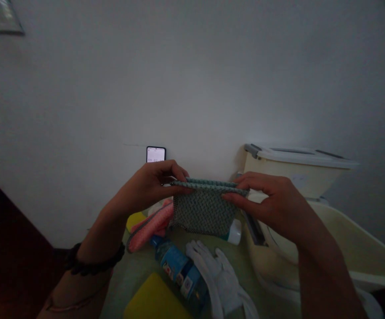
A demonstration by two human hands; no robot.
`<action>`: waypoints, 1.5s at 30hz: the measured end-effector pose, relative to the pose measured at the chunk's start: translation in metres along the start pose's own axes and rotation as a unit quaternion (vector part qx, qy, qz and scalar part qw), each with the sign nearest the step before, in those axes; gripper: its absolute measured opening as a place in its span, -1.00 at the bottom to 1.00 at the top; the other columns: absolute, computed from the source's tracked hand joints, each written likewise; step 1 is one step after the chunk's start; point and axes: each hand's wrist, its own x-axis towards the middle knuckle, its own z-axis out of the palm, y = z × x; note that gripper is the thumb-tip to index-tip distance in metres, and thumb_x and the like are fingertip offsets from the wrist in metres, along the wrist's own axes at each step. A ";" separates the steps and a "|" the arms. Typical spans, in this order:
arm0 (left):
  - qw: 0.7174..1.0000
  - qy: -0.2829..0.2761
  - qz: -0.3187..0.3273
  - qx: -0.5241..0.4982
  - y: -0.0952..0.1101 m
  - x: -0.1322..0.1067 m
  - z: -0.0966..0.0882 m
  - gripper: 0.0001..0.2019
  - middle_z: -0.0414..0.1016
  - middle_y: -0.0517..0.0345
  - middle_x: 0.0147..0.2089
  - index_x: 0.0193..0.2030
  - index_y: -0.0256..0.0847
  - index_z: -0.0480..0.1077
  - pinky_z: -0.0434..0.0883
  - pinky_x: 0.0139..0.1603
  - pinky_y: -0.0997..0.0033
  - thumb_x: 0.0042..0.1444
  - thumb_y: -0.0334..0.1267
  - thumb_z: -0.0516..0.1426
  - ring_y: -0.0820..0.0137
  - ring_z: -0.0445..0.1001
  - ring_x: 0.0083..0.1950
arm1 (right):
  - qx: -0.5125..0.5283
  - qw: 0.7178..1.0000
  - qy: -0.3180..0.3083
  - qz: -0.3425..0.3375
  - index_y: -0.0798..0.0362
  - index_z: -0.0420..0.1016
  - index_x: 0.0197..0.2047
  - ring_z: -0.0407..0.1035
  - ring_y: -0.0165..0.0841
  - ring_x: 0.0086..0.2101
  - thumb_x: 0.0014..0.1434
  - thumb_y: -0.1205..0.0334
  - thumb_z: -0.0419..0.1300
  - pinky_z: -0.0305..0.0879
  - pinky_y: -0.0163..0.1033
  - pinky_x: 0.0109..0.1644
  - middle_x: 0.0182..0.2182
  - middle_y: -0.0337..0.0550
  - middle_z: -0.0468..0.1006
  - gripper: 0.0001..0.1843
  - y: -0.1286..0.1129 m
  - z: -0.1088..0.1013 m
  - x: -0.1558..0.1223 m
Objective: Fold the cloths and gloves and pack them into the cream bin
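A small teal woven cloth, folded over, hangs in front of me above a table. My left hand pinches its top left corner, and my right hand pinches its top right corner. Both hands have fingers pressed together on the cloth's upper edge. A dark beaded bracelet circles my left wrist.
Below the cloth lie a pink cloth, a blue-labelled plastic bottle, white gloves and a yellow sponge. A cream lidded bin and a cream tub stand at the right. A phone leans on the white wall.
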 end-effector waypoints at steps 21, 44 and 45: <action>0.999 -0.015 0.014 0.047 0.005 0.001 -0.006 -0.95 0.52 0.18 -0.34 -0.38 -0.28 0.50 0.50 -0.17 0.46 -0.05 -0.42 0.24 0.46 0.51 -0.27 | 0.051 0.997 0.008 0.053 0.05 0.43 -0.41 0.42 -0.31 -0.30 0.05 0.35 0.15 0.30 -0.26 -0.29 -0.33 -0.14 0.55 -0.95 -0.003 -0.001 -0.001; 0.999 -0.033 0.023 -0.010 -0.001 0.002 -0.003 -0.82 0.35 0.28 -0.37 -0.34 -0.29 0.31 0.42 -0.27 0.55 -0.06 -0.49 0.23 0.56 0.41 -0.33 | 0.033 0.997 0.009 0.075 0.05 0.47 -0.45 0.48 -0.32 -0.31 0.09 0.27 0.22 0.37 -0.28 -0.33 -0.30 -0.13 0.59 -0.90 -0.001 0.001 0.001; 0.999 -0.036 0.026 -0.008 -0.001 0.002 -0.003 -0.82 0.34 0.28 -0.36 -0.33 -0.29 0.31 0.42 -0.27 0.55 -0.06 -0.50 0.23 0.56 0.40 -0.33 | 0.034 0.996 0.009 0.079 0.04 0.45 -0.46 0.48 -0.31 -0.31 0.08 0.28 0.22 0.37 -0.27 -0.32 -0.31 -0.14 0.59 -0.91 -0.001 0.001 0.002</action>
